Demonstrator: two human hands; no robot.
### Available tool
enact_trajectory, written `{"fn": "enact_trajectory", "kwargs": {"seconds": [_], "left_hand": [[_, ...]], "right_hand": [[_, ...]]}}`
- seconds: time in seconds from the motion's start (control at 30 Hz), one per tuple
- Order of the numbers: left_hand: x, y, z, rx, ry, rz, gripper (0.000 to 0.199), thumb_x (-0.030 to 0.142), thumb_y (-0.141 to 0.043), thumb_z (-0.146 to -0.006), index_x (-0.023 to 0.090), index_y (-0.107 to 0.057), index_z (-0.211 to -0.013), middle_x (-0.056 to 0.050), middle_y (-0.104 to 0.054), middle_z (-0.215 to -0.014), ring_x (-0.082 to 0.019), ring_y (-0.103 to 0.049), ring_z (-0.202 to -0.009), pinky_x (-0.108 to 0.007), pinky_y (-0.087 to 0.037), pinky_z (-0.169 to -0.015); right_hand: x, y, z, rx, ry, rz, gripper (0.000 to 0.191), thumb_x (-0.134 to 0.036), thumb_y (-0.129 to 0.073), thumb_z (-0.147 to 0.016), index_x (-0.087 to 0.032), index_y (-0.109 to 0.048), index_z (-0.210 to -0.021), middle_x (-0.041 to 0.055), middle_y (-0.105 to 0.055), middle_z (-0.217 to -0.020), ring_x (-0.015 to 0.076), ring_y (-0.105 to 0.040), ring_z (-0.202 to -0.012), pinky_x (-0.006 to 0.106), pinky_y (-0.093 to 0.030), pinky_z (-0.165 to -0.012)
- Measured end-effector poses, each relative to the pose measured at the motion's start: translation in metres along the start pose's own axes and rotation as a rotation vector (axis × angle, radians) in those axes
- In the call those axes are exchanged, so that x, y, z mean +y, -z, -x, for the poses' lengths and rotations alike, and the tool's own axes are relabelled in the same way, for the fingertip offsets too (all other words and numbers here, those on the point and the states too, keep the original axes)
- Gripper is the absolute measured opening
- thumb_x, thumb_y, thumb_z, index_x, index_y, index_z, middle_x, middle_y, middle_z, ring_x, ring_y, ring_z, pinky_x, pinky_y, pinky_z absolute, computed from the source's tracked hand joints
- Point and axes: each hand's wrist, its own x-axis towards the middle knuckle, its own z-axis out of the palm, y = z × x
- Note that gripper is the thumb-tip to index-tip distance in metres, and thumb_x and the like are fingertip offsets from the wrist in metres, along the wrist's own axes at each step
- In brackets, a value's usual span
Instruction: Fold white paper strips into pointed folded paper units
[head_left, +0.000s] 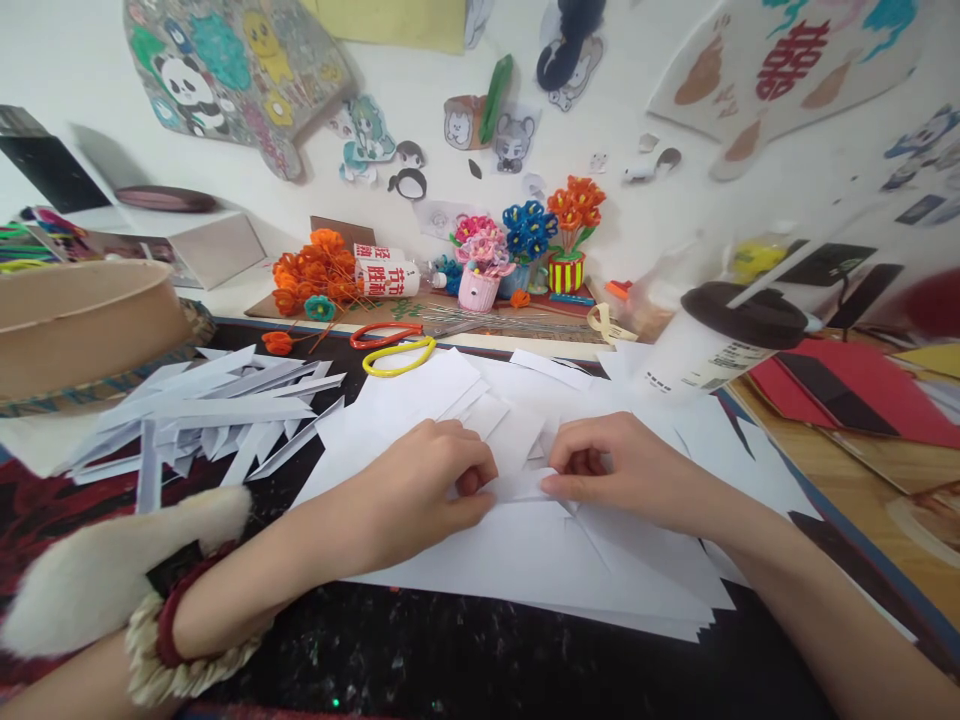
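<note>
Between my two hands a small strip of white paper is pinched at both ends, low over a spread of white paper sheets. My left hand grips its left end with thumb and curled fingers. At the right end, the thumb and bent fingers of my right hand close on it. Smaller cut paper pieces lie just beyond my hands. To the left is a heap of folded white paper strips. Scissors with red and yellow handles rest behind the sheets.
A white cup with a dark lid and straw stands at the right, near red folders. At the left is a round tan container. Along the wall are orange pipe-cleaner flowers, a bottle and a pink flower pot.
</note>
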Motion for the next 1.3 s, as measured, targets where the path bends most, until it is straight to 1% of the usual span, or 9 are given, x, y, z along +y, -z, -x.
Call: {"fn": "enact_trajectory", "kwargs": {"seconds": [0.2, 0.37, 0.47, 0.57, 0.67, 0.77, 0.9, 1.03, 1.3], "left_hand": [[0.003, 0.003, 0.002, -0.005, 0.03, 0.002, 0.01, 0.021, -0.054, -0.085, 0.018, -0.059, -0.077, 0.001, -0.059, -0.077, -0.015, -0.052, -0.076, -0.027, -0.039, -0.07], [0.004, 0.012, 0.0, -0.024, 0.129, 0.104, 0.017, 0.027, -0.051, -0.089, 0.019, -0.063, -0.081, 0.003, -0.061, -0.076, -0.013, -0.051, -0.069, -0.025, -0.038, -0.064], [0.006, 0.017, -0.001, -0.034, 0.147, 0.143, 0.022, 0.028, -0.048, -0.091, 0.019, -0.065, -0.08, 0.003, -0.062, -0.074, -0.012, -0.05, -0.068, -0.024, -0.037, -0.063], [0.007, 0.019, 0.001, -0.039, 0.161, 0.155, 0.024, 0.033, -0.051, -0.091, 0.018, -0.066, -0.081, 0.003, -0.061, -0.073, -0.012, -0.05, -0.068, -0.024, -0.037, -0.062], [0.006, 0.018, 0.001, -0.051, 0.18, 0.141, 0.021, 0.037, -0.057, -0.087, 0.018, -0.067, -0.081, 0.003, -0.059, -0.073, -0.012, -0.049, -0.067, -0.024, -0.036, -0.06], [0.006, 0.016, 0.001, -0.051, 0.174, 0.12, 0.017, 0.034, -0.06, -0.084, 0.018, -0.065, -0.08, 0.003, -0.058, -0.072, -0.012, -0.048, -0.066, -0.024, -0.035, -0.06], [0.007, 0.015, 0.001, -0.048, 0.13, 0.087, 0.019, 0.03, -0.055, -0.087, 0.017, -0.06, -0.073, 0.004, -0.056, -0.069, -0.011, -0.046, -0.064, -0.024, -0.035, -0.06], [0.008, 0.015, 0.002, -0.032, 0.121, 0.041, 0.022, 0.029, -0.053, -0.088, 0.017, -0.057, -0.07, 0.003, -0.055, -0.068, -0.012, -0.046, -0.065, -0.025, -0.034, -0.061], [0.005, 0.01, 0.002, 0.012, 0.135, 0.042, 0.018, 0.032, -0.054, -0.087, 0.02, -0.064, -0.079, 0.003, -0.059, -0.073, -0.013, -0.05, -0.068, -0.026, -0.036, -0.062]], "right_hand": [[-0.002, -0.001, 0.0, 0.021, 0.021, -0.025, 0.018, -0.032, -0.069, -0.078, -0.019, -0.064, -0.068, -0.0007, -0.063, -0.067, 0.0137, -0.053, -0.061, 0.027, -0.041, -0.057], [-0.002, -0.001, 0.001, 0.026, 0.043, -0.04, 0.017, -0.031, -0.069, -0.079, -0.019, -0.064, -0.068, -0.0004, -0.063, -0.069, 0.0138, -0.053, -0.062, 0.027, -0.042, -0.059], [-0.003, -0.001, 0.002, 0.026, 0.042, -0.043, 0.017, -0.031, -0.068, -0.079, -0.019, -0.065, -0.068, -0.0002, -0.064, -0.07, 0.0139, -0.053, -0.062, 0.027, -0.042, -0.059], [-0.004, -0.002, 0.002, 0.028, 0.039, -0.042, 0.016, -0.03, -0.069, -0.08, -0.019, -0.065, -0.069, -0.0004, -0.063, -0.07, 0.0135, -0.053, -0.062, 0.027, -0.042, -0.059], [-0.004, -0.002, 0.001, 0.033, 0.05, -0.04, 0.016, -0.03, -0.069, -0.079, -0.019, -0.065, -0.068, -0.0007, -0.063, -0.069, 0.0132, -0.053, -0.062, 0.027, -0.041, -0.059], [-0.003, -0.002, 0.001, 0.036, 0.055, -0.046, 0.015, -0.03, -0.069, -0.079, -0.019, -0.065, -0.069, -0.0004, -0.063, -0.07, 0.0135, -0.053, -0.063, 0.027, -0.042, -0.059], [-0.003, -0.002, 0.001, 0.03, 0.06, -0.047, 0.016, -0.03, -0.069, -0.079, -0.019, -0.065, -0.069, -0.0007, -0.063, -0.071, 0.0132, -0.054, -0.063, 0.027, -0.042, -0.06], [-0.004, -0.002, 0.001, 0.026, 0.073, -0.051, 0.018, -0.031, -0.07, -0.079, -0.019, -0.064, -0.067, -0.001, -0.063, -0.071, 0.0127, -0.053, -0.064, 0.026, -0.042, -0.06], [-0.003, -0.002, 0.002, 0.023, 0.029, -0.06, 0.018, -0.031, -0.072, -0.077, -0.018, -0.066, -0.067, -0.0005, -0.063, -0.067, 0.0131, -0.053, -0.061, 0.026, -0.041, -0.058]]}}
